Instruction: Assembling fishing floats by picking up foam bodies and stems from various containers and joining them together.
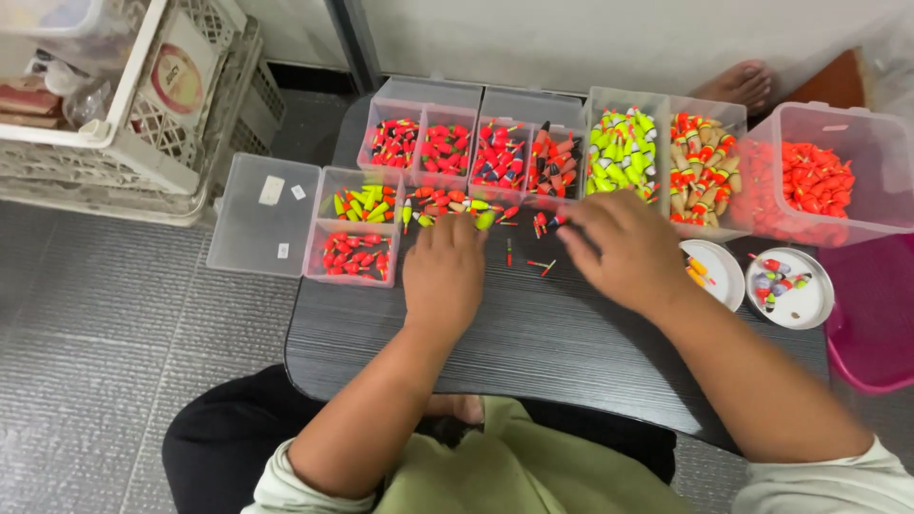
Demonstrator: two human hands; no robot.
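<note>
The small fishing floats lie loose in a row on the dark counter, near the middle of the frame, just in front of the clear boxes. Your left hand lies palm down on the counter with its fingers bent over the left part of this row; its grip is hidden under the hand, so I cannot tell if it holds a float. Your right hand reaches in from the right, back upward, with fingers pointing to the left and touching a dark and red float; whether the grip is closed on it I cannot tell. Between the two hands, three thin stick floats lie apart on the counter.

Behind the hands you have five clear divided boxes full of floats: red ones, red and black ones, yellow-green ones and orange and tan ones. One bigger clear tub of orange floats stands in the upper right. Two round white lids with a few floats sit at the right. One white plastic crate is in the upper left.
</note>
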